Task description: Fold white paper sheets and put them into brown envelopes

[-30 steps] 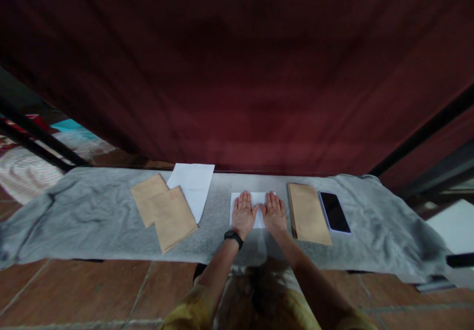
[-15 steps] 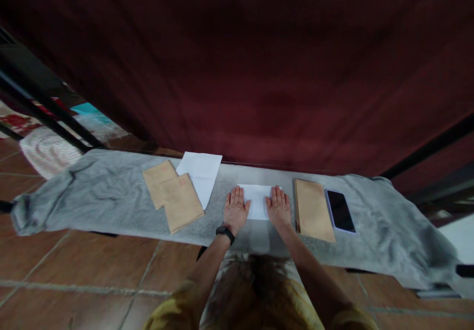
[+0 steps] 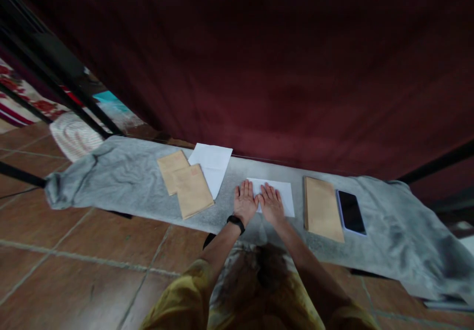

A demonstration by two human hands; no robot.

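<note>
A small white sheet of paper [image 3: 286, 197], apparently folded, lies flat on the grey cloth in front of me. My left hand [image 3: 245, 201] rests palm down over its left end, fingers stretched out, a black band at the wrist. On the middle of the sheet lies my right hand [image 3: 271, 203], also flat with fingers extended. The two thumbs touch or nearly touch. Brown envelopes [image 3: 194, 191] overlap to the left, partly covering a larger white sheet [image 3: 214, 162] with a crease. A stack of brown envelopes [image 3: 323, 210] sits right of my right hand.
Beyond the right stack lies a phone [image 3: 351, 212] with a dark screen. Grey cloth [image 3: 126, 182] covers the narrow bench. A dark red curtain [image 3: 259, 73] hangs along its far side. Black bars [image 3: 70, 83] stand at the left, above the tiled floor [image 3: 103, 256].
My right hand has slid left across the white paper toward my left hand, uncovering the paper's right end. The whole view has shifted and tilted slightly.
</note>
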